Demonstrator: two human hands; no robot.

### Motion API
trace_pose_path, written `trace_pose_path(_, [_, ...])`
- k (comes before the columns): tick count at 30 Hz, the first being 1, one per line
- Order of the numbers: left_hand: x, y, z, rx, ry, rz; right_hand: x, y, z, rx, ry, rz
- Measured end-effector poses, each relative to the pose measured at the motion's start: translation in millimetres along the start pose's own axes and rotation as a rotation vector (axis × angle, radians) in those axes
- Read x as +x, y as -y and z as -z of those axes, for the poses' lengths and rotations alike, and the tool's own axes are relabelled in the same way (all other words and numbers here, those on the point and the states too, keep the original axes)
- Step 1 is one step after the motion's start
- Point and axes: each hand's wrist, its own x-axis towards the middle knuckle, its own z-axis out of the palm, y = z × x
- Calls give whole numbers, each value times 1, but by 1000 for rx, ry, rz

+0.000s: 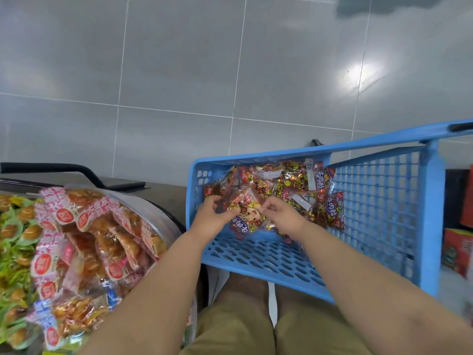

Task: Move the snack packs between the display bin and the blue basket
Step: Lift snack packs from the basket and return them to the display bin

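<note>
A blue basket (378, 201) is tilted on my lap at the right, with several red-and-gold snack packs (307, 185) piled at its far end. Both hands are inside it. My left hand (212, 219) and my right hand (281, 213) pinch the same snack pack (249, 216) by its upper edge, fingers curled on the wrapper. On the left, the display bin (153, 208) is heaped with pink-labelled packs (84, 247) of brown snacks.
Green-wrapped snacks (15, 247) fill another bin section at the far left. A black bar (64, 167) runs behind the bin. Red boxes (458, 249) stand at the right edge. Grey floor tiles (230, 73) lie beyond, my knees below the basket.
</note>
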Motion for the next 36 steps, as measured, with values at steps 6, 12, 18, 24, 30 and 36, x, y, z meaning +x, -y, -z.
trace_pose_path(6, [-6, -17, -2, -408, 252, 94, -7, 11, 28, 331, 305, -64])
trace_pose_path(12, [-3, -1, -8, -398, 54, 106, 25, 8, 26, -56, -177, -47])
trace_pose_path(18, [-2, 20, -18, -420, -58, 126, 59, 4, 17, -688, -262, -101])
trace_pose_path(24, [-4, 24, -20, -449, -140, 104, 49, -14, 6, -291, -81, -162])
trace_pose_path(30, [-14, 15, -10, -451, -187, 92, 11, -28, 37, -24, -282, -104])
trace_pose_path(36, [-16, 4, -6, -567, -132, 151, -18, -10, 72, 241, -132, 1])
